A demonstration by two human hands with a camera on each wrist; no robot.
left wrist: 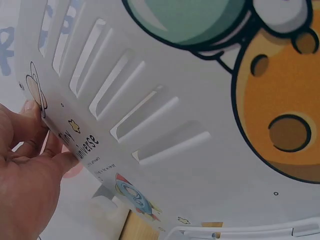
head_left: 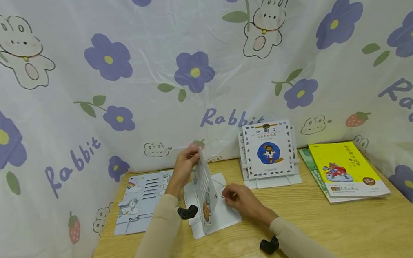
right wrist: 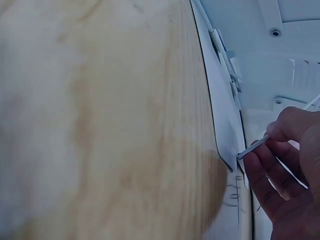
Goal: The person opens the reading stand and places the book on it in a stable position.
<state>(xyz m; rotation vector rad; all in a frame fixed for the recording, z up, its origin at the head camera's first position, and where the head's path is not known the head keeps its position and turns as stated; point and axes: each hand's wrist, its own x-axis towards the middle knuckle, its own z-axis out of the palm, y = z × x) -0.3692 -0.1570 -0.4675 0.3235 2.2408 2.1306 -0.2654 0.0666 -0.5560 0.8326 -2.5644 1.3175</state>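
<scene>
In the head view, a white book stand (head_left: 206,186) with slots and a cartoon print is tilted up on its flat base (head_left: 225,222). My left hand (head_left: 185,167) pinches the top edge of its panel. The left wrist view shows that hand (left wrist: 30,165) with thumb and fingers on either side of the printed panel (left wrist: 200,165), near a small rocket drawing. Behind the panel is my right hand (head_left: 244,199). Seen from the right wrist, this hand (right wrist: 295,170) pinches a thin white wire support (right wrist: 254,147) between thumb and fingers, close to the base's edge.
To the left, a unicorn-print book stand (head_left: 131,222) lies folded flat. At the back, another stand (head_left: 245,174) holds a white picture book (head_left: 251,153) upright. A yellow book (head_left: 322,151) lies on a green one (head_left: 309,165) at the right. A printed curtain (head_left: 153,109) hangs behind the table.
</scene>
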